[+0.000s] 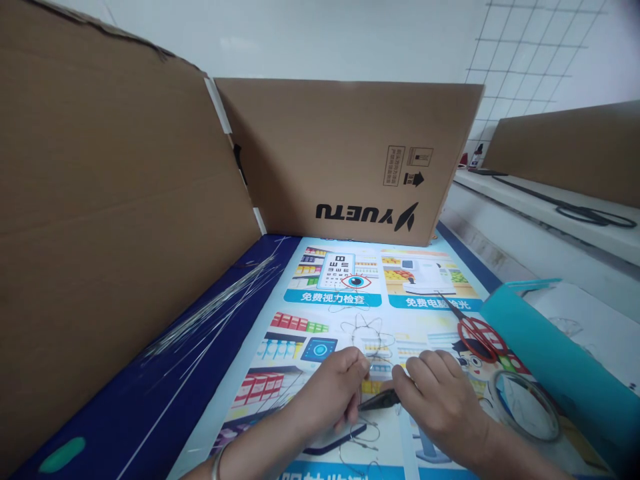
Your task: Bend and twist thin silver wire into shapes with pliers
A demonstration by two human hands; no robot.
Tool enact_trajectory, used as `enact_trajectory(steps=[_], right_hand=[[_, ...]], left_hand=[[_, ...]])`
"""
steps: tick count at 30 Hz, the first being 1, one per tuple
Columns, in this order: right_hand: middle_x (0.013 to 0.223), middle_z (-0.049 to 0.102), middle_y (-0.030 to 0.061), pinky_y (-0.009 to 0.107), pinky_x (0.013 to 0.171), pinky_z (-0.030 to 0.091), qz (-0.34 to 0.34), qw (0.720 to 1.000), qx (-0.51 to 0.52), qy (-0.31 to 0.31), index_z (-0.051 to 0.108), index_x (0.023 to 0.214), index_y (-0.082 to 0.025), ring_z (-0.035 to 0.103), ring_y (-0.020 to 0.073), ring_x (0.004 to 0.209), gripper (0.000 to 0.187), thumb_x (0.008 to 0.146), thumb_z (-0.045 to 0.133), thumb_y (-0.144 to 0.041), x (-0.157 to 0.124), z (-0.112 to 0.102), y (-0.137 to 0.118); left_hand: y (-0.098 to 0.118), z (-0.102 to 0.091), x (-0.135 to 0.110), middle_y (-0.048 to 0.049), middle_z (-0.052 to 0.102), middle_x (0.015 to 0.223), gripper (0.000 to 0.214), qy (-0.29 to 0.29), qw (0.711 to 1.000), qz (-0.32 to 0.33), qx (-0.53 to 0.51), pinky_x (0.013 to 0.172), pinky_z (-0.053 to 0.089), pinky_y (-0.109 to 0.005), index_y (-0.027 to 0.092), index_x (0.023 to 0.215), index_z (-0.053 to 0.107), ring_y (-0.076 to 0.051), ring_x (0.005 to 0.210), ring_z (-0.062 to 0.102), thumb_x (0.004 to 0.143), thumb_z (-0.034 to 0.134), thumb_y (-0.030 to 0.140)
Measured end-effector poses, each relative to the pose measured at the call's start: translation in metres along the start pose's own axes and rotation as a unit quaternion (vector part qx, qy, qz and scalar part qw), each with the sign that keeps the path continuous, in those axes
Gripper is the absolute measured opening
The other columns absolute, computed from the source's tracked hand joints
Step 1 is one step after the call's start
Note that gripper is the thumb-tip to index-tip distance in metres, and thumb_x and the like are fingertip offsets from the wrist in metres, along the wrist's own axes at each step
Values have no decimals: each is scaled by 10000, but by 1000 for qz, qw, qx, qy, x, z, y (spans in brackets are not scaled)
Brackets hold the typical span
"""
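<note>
My left hand (345, 383) is closed in a pinch on a thin metal wire, much of it hidden by the fingers. In my right hand (443, 403) are black-jawed pliers (381, 400), their handles covered by my fist. The jaws point left and reach the wire by my left fingertips; whether they grip it I cannot tell. Just beyond my hands is a thin wire shape (367, 337) with petal-like loops around a ring. More bent wire (367, 437) curls below the pliers, over the printed sheet.
A bundle of straight wires (215, 313) lies at left beside a tall cardboard panel (125, 187). Another cardboard panel (345, 153) stands at the back. Red-handled scissors (483, 339), a tape roll (554, 423) and a teal box (550, 360) are on the right. A printed sheet (240, 347) covers the table.
</note>
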State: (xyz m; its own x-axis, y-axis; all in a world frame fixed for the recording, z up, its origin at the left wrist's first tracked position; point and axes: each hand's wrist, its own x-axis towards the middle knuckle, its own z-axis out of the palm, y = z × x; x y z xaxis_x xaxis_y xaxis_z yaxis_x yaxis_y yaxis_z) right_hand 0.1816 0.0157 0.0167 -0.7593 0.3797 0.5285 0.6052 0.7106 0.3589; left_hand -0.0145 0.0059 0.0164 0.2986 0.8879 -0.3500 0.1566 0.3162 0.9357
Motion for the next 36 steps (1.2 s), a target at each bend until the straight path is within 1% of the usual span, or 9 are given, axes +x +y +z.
enact_trajectory(steps=[8, 11, 13, 18, 24, 26, 30, 32, 36], right_hand=[[639, 467, 26, 347, 589, 242, 10, 1000, 6, -21, 574, 773, -174, 373, 173, 635, 101, 825, 488, -158, 4, -3, 0], [628, 448, 21, 339, 573, 213, 23, 999, 16, -46, 526, 697, -187, 350, 175, 620, 133, 823, 489, -171, 3, -2, -2], [633, 451, 23, 336, 575, 210, 36, 997, 24, -63, 501, 671, -194, 347, 181, 623, 140, 808, 501, -163, 3, -1, -3], [670, 488, 29, 326, 597, 228, 70, 991, 42, -108, 499, 679, -198, 378, 193, 664, 104, 738, 575, -158, 1, 1, -7], [688, 530, 23, 317, 606, 246, 98, 976, 69, -181, 525, 692, -201, 426, 194, 679, 129, 680, 647, -161, -2, 0, -10], [693, 546, 23, 311, 602, 254, 102, 970, 82, -203, 541, 700, -199, 448, 192, 681, 129, 674, 660, -155, -3, 0, -11], [702, 580, 22, 297, 590, 272, 125, 954, 117, -245, 576, 715, -192, 496, 187, 681, 112, 672, 678, -172, -3, -1, -12], [707, 595, 18, 287, 571, 275, 139, 945, 131, -264, 588, 721, -192, 517, 185, 678, 101, 677, 679, -188, -2, -2, -12], [736, 614, 15, 276, 544, 279, 146, 929, 150, -304, 603, 738, -199, 548, 191, 692, 95, 681, 678, -212, 3, -5, -10]], left_hand=[[2, 1, -1, 95, 414, 343, 276, 12, 999, 14, 31, 261, 201, -154, 216, 731, 415, -68, 236, 280, 856, 343, 452], [7, 2, -4, 96, 390, 370, 265, 40, 996, 36, 77, 302, 244, -166, 223, 723, 401, -83, 283, 338, 866, 330, 435], [10, 2, -6, 92, 377, 378, 279, 58, 988, 68, 126, 359, 289, -181, 223, 716, 396, -92, 322, 376, 878, 309, 433], [13, 0, -11, 58, 447, 455, 285, 90, 956, 142, 239, 486, 332, -231, 225, 740, 403, -129, 441, 464, 904, 255, 404], [10, -1, -14, 24, 501, 518, 251, 87, 918, 190, 337, 496, 302, -255, 229, 816, 437, -160, 490, 486, 918, 236, 340], [7, -2, -13, 13, 517, 539, 251, 86, 897, 212, 378, 498, 301, -263, 223, 840, 443, -163, 490, 485, 922, 224, 314], [0, -4, -13, -42, 594, 652, 257, 85, 840, 262, 468, 557, 349, -291, 201, 902, 469, -188, 587, 540, 922, 224, 277], [-3, -5, -13, -60, 611, 689, 244, 82, 823, 285, 484, 589, 378, -304, 194, 916, 483, -196, 632, 555, 916, 250, 265], [-7, -7, -15, -68, 616, 722, 217, 83, 806, 332, 483, 641, 413, -324, 190, 925, 504, -195, 682, 558, 904, 292, 233]])
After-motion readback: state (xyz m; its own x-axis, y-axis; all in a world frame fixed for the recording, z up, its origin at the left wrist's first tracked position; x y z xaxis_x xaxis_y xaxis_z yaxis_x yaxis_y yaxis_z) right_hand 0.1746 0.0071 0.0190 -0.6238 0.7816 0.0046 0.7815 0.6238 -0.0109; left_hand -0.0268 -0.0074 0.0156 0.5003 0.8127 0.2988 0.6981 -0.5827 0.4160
